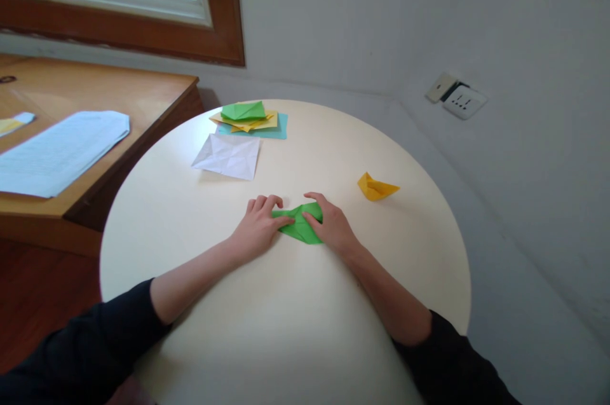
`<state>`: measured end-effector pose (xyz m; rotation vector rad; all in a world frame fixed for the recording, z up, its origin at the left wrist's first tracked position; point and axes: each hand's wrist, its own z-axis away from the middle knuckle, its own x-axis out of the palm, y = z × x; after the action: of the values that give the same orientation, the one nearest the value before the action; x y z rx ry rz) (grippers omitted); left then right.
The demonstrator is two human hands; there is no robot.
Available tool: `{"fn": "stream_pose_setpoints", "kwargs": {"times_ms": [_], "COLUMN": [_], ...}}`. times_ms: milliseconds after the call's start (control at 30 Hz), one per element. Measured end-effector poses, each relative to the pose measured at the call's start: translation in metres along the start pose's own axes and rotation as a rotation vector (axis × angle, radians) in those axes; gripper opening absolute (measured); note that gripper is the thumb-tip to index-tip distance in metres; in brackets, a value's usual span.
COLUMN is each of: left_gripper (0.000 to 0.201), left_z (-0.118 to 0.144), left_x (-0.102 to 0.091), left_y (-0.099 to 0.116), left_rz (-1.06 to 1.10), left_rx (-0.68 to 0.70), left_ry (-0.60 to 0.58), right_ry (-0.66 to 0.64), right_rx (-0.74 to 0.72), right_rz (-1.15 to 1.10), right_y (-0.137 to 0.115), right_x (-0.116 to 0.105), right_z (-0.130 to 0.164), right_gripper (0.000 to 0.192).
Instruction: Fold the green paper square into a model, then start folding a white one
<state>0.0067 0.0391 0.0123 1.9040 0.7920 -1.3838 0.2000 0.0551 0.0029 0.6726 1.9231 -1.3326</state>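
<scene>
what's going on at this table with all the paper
A person is pressing a folded green paper flat on the round white table, with the left hand on its left end and the right hand on its right. A finished-looking yellow folded piece sits to the right. Farther back lie a creased white sheet and a small stack of coloured papers.

No readable text anywhere here. The white sheets (57, 151) on the wooden desk (143, 100) at the left carry faint lines, perhaps printed rows, but they are far too blurred to make out a single word. The wall socket (463, 101) shows dark slots only, no legible marking or brand. The folded papers on the round worktop (286, 303) bear no print, label or number.
</scene>
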Motion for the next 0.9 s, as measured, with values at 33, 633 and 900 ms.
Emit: {"fn": "stream_pose_setpoints", "kwargs": {"times_ms": [33, 633, 900], "left_gripper": [0.032, 0.045, 0.044], "left_z": [0.000, 0.005, 0.009], "left_x": [0.000, 0.011, 0.002], "left_y": [0.001, -0.005, 0.007], "left_rz": [-0.013, 0.080, 0.054], "left_rx": [0.029, 0.180, 0.185], "left_ry": [-0.004, -0.088, -0.087], "right_ry": [0.015, 0.103, -0.113], "right_rx": [-0.018, -0.013, -0.345], "right_rz": [0.022, 0.200, 0.237], "right_y": [0.001, 0.003, -0.020], "right_x": [0.001, -0.013, -0.002], "right_z": [0.000, 0.008, 0.021], "right_gripper": [0.036, 0.043, 0.041]}}
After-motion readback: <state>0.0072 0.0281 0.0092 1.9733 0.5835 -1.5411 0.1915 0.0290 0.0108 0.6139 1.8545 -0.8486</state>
